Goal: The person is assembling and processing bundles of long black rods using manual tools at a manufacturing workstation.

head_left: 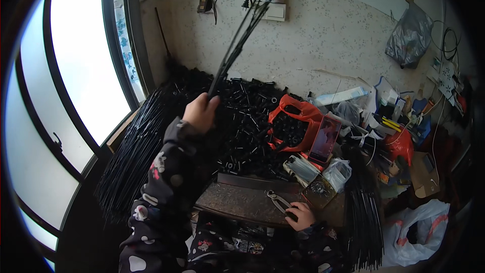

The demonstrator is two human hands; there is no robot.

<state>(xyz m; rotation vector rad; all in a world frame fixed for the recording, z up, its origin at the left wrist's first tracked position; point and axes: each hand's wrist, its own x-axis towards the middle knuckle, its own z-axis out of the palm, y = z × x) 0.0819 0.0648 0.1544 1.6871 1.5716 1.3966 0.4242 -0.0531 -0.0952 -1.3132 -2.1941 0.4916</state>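
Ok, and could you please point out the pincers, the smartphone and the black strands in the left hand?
Pincers (273, 196), head view: near the pivot.
Smartphone (325, 139), head view: middle of the screen.
Black strands (234, 54), head view: middle of the bundle.

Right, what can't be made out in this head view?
All in the head view:
Count of thin black strands: they overlap above the left hand.
Handle ends of the silver metal pliers: covered by the right hand.
Inside bottom of the orange-red plastic bag: hidden by small black pieces.
Anything beyond the white window panes: lost in glare.
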